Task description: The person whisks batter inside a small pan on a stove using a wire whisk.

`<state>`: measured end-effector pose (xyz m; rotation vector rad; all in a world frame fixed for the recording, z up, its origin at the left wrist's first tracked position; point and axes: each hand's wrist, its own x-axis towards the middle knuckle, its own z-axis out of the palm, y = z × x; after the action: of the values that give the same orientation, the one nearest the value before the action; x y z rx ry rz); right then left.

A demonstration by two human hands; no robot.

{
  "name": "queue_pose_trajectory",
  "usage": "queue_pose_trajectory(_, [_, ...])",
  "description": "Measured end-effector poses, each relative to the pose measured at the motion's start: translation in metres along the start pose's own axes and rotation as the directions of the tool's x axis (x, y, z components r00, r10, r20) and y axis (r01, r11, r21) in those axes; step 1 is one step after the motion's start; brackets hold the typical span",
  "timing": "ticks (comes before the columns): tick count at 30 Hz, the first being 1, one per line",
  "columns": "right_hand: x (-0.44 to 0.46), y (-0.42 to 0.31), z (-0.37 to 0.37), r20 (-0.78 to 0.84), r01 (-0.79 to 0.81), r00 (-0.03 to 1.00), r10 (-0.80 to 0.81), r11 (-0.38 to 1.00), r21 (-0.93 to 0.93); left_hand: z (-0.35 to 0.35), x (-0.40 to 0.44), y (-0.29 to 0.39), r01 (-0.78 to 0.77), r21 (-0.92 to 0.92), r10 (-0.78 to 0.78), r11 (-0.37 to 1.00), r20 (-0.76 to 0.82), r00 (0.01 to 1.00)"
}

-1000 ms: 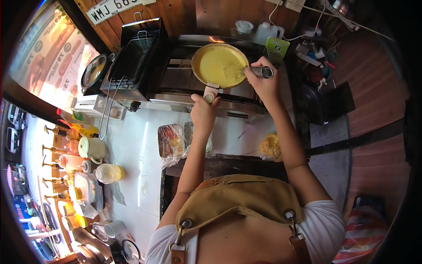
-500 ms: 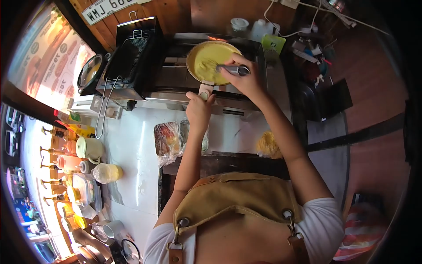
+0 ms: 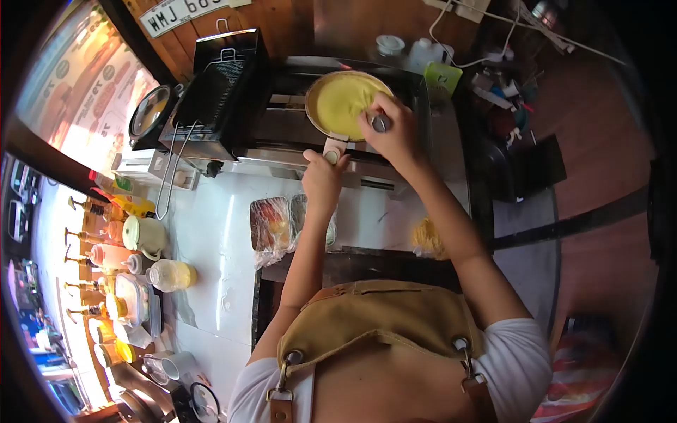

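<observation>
A round pan (image 3: 308, 113) of thick yellow mixture (image 3: 340, 102) rests on the black stove (image 3: 275, 130). My left hand (image 3: 324, 182) is closed around the pan's pale handle (image 3: 335, 145), on the near side. My right hand (image 3: 393, 134) is over the pan's right edge, wrapped around a whisk (image 3: 381, 123) with a grey handle. The whisk's head dips into the mixture near the right side and is mostly hidden by my fingers and blur.
Plastic-wrapped trays of food (image 3: 271, 224) and a bag of yellow shreds (image 3: 429, 238) sit on the near counter. To the left stand a black grill box (image 3: 211, 99), a jar (image 3: 173, 276), a pale green pitcher (image 3: 143, 235) and several pump bottles. A green box (image 3: 442, 79) stands behind right.
My right hand has swept the whisk through the mixture and its handle now stands more upright, end toward me. My left hand keeps its grip on the pan handle. The view has shifted slightly.
</observation>
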<state>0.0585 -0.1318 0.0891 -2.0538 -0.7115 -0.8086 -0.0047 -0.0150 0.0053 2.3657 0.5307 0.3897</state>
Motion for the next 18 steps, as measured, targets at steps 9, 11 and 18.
queue_pose_trajectory(9, [-0.009,-0.004,0.002,0.022,0.07,0.997,-0.072,0.995,0.069,0.0,0.0,0.0,0.013,-0.007,-0.013,1.0,0.036,0.999])
queue_pose_trajectory(11, [-0.01,-0.008,0.005,0.081,0.039,0.996,-0.049,0.992,0.118,0.001,-0.001,0.0,0.005,0.011,-0.005,1.0,0.042,0.999])
queue_pose_trajectory(18, [-0.012,0.004,0.01,-0.007,0.0,1.0,0.001,0.992,0.123,-0.001,0.0,0.0,0.005,0.034,-0.007,0.999,0.032,0.999])
